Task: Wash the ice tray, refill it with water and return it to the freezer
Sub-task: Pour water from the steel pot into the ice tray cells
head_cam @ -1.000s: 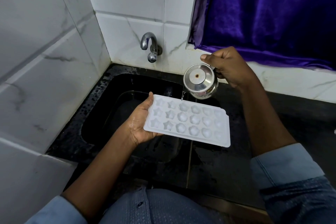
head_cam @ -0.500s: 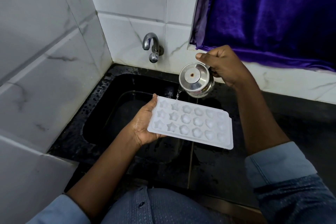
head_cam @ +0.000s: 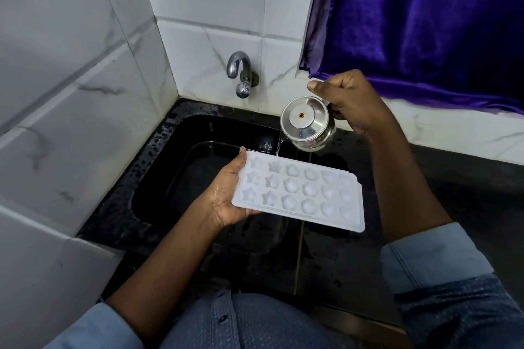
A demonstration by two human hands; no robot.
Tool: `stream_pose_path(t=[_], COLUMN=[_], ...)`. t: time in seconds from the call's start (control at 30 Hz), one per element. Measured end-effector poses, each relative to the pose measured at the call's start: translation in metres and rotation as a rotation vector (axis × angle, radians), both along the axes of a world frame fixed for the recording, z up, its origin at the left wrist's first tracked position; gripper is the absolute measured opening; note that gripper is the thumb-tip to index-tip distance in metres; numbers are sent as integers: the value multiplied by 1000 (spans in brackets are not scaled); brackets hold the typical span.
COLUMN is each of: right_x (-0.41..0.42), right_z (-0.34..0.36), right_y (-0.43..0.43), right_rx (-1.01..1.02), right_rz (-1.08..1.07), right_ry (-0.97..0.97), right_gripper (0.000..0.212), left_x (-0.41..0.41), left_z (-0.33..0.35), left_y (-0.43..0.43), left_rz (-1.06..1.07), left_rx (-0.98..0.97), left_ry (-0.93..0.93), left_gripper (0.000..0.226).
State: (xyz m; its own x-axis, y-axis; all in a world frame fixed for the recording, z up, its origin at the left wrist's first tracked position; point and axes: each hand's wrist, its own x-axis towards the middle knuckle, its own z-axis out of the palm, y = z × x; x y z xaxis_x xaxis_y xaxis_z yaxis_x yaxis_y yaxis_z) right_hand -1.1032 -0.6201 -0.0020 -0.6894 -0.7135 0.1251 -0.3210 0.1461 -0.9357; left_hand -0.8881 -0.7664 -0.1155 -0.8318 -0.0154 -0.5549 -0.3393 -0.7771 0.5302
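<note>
A white ice tray [head_cam: 300,193] with star and flower shaped cells is held level over the black sink [head_cam: 181,156]. My left hand [head_cam: 226,195] grips its left end, thumb along the far edge. My right hand [head_cam: 348,102] holds a small steel jug with a lid [head_cam: 306,123] by its handle, tilted to the left. A thin stream of water [head_cam: 278,149] falls from the jug's spout into a cell in the tray's far row.
A steel tap [head_cam: 239,72] sticks out of the white tiled wall behind the sink; no water runs from it. A purple curtain [head_cam: 425,22] hangs at the back right. Wet black counter [head_cam: 467,193] surrounds the sink. White tiled wall stands close on the left.
The jug and its stream have shifted left along the tray's far row, from about the third cell to the second. The tray stays almost in place in my left hand.
</note>
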Motion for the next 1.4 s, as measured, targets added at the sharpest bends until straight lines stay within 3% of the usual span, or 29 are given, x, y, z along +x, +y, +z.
stream_pose_path(t=[1.4], right_x=[15], right_z=[-3], right_y=[-26], right_rx=[6], right_rz=[26], right_ry=[17], right_gripper=[62], left_x=[2], left_z=[-3], left_y=[1], left_rz=[-16], left_rx=[-7], left_ry=[11], left_gripper=[85])
